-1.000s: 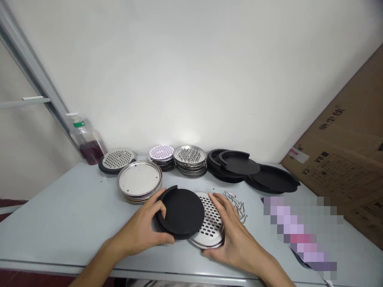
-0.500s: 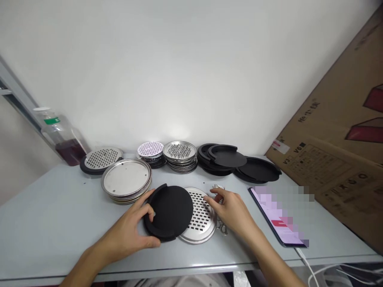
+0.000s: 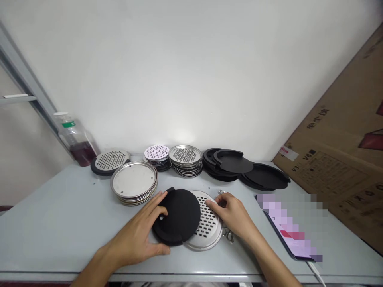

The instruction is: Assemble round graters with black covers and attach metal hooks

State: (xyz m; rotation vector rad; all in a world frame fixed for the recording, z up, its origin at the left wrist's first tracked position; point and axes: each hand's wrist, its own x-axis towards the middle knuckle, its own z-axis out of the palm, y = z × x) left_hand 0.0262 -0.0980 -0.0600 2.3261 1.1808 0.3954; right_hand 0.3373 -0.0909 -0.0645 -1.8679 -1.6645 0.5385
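My left hand (image 3: 140,231) is closed around the left rim of a round black disc (image 3: 181,215), fingers on its far edge and thumb at the near edge. The disc has a raised curved rim and a small hole by my forefinger. It overlaps the left part of a round metal grater disc (image 3: 206,229) with oblong slots. With my right hand (image 3: 231,209) I pinch that metal disc's right edge, thumb on its top; the fingertips beneath are partly hidden. Small looped metal pieces (image 3: 229,236) lie beside and partly under my right hand.
Stacked metal discs (image 3: 133,179), a slotted disc on black (image 3: 112,159), a white-topped stack (image 3: 157,152), spiked grater discs (image 3: 185,155) and black discs (image 3: 235,161) line the back. A bottle of dark liquid (image 3: 82,149) stands left; a cabled phone (image 3: 287,235) and cardboard box (image 3: 335,159) are right.
My right thumb has come down onto the metal grater disc, and the fingers have closed at its edge. The whole view has shifted slightly; my left hand keeps the black disc.
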